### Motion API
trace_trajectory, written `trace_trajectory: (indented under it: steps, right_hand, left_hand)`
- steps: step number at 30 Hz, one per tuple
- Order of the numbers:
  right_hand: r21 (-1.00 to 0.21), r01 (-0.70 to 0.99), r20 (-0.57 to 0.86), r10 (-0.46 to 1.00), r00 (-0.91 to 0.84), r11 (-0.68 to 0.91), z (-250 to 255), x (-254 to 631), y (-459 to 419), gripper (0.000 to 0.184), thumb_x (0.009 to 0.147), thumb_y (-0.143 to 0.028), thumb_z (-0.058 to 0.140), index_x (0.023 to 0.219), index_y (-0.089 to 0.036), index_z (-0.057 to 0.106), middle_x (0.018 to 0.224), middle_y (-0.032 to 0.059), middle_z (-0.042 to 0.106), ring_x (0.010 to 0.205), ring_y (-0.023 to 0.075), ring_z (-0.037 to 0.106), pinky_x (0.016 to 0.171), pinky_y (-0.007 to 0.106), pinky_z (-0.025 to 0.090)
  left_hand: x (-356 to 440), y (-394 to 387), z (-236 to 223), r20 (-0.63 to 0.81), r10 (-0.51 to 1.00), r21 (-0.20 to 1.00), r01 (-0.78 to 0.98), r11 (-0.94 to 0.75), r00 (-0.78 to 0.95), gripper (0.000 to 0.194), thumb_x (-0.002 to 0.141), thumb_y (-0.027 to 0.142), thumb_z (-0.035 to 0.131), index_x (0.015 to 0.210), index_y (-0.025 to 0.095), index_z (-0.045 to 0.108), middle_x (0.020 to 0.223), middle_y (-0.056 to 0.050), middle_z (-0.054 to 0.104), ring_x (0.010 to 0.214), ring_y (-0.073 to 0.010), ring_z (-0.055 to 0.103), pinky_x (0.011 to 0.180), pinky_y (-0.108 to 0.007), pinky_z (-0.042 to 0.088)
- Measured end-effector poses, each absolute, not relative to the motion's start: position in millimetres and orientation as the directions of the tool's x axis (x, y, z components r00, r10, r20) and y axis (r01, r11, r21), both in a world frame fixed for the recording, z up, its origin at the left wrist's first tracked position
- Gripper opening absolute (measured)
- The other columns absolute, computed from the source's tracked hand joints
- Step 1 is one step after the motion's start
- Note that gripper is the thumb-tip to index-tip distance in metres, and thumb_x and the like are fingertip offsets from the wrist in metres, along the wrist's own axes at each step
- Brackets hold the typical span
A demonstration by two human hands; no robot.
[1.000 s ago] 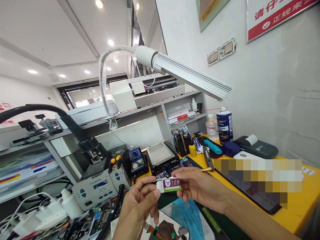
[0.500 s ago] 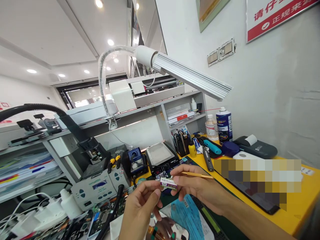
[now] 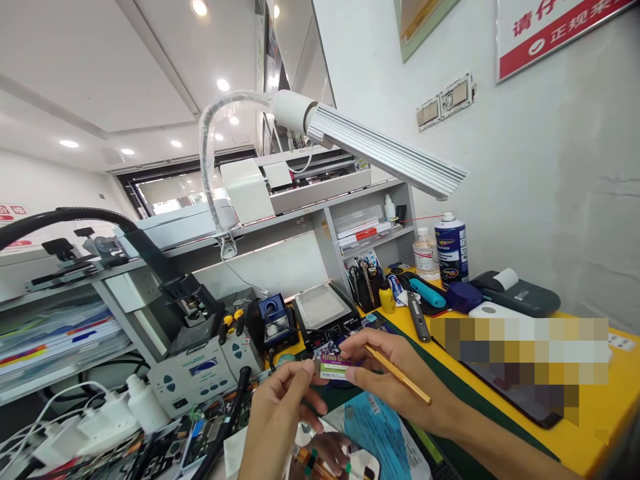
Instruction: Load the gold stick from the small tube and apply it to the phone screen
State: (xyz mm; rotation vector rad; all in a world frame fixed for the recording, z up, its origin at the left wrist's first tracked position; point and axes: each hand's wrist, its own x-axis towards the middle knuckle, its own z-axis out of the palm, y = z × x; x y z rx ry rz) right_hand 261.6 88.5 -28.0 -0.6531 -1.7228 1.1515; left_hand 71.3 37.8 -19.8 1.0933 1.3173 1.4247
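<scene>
A small purple, green and white razor-blade box (image 3: 336,365), with "FLYING EAGLE" on its face, is held up in front of me. My left hand (image 3: 286,393) is closed, thumb and fingers pinching the box's left end. My right hand (image 3: 395,377) grips the right end between thumb and fingers. A slim gold-coloured tool handle (image 3: 400,377) also lies in my right hand, slanting down across it; its tip is hidden. Below the hands are a blue printed packet (image 3: 383,433) and a shiny phone part with an orange flex strip (image 3: 330,457), partly covered by the left hand.
A grey rework station (image 3: 200,373) and several circuit boards stand to the left. A heating plate (image 3: 323,310) is at the back. On the yellow desk (image 3: 590,427) at right are a black phone (image 3: 540,413), a spray can (image 3: 451,250) and a grey pen-shaped tool (image 3: 417,317). A lamp (image 3: 385,147) hangs above.
The box has been turned so that its lettered face points toward me. The gold handle has swung from nearly level to sloping down to the right. The view has shifted slightly.
</scene>
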Motion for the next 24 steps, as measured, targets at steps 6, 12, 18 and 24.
trace_trajectory:
  steps: [6,12,18,24]
  right_hand:
    - [-0.905,-0.057,0.4,0.8,-0.447,0.421,-28.7,260.8,87.7,0.018,0.087,-0.027,0.071,0.103,-0.022,0.068,0.096,0.0035,0.069,0.083,0.0185,0.062,0.07,0.028,0.049]
    - [-0.908,-0.044,0.391,0.805,-0.445,0.417,-27.5,260.4,87.2,0.019,0.085,-0.025,0.072,0.104,-0.022,0.068,0.095,0.0028,0.07,0.081,0.017,0.061,0.069,0.026,0.049]
    - [-0.912,-0.042,0.383,0.812,-0.441,0.407,-29.1,259.3,87.9,0.019,0.084,-0.024,0.073,0.103,-0.023,0.069,0.096,0.0019,0.07,0.08,0.0158,0.061,0.07,0.025,0.05]
    - [-0.93,-0.074,0.354,0.818,-0.454,0.361,-25.5,259.2,88.0,0.02,0.08,-0.022,0.074,0.1,-0.021,0.07,0.094,0.0027,0.069,0.074,0.015,0.06,0.063,0.025,0.047]
  left_hand:
    - [72.4,37.2,-18.9,-0.021,0.974,0.996,-0.095,0.0,-0.224,0.039,0.069,0.048,0.082,0.073,0.012,0.068,0.07,-0.007,0.069,0.049,-0.0111,0.055,0.043,-0.021,0.047]
    - [71.6,38.7,-21.6,-0.018,0.973,0.994,-0.11,-0.008,-0.231,0.04,0.07,0.049,0.081,0.074,0.012,0.068,0.069,-0.006,0.068,0.05,-0.0115,0.055,0.042,-0.022,0.047]
    - [73.9,38.1,-20.5,-0.005,0.973,0.992,-0.12,-0.023,-0.229,0.033,0.07,0.043,0.08,0.07,0.013,0.065,0.064,-0.002,0.063,0.05,-0.0117,0.053,0.042,-0.022,0.046]
    - [74.5,36.5,-20.6,-0.004,0.971,0.993,-0.115,-0.024,-0.238,0.032,0.07,0.043,0.079,0.069,0.013,0.065,0.063,-0.002,0.062,0.05,-0.0116,0.053,0.042,-0.022,0.046]
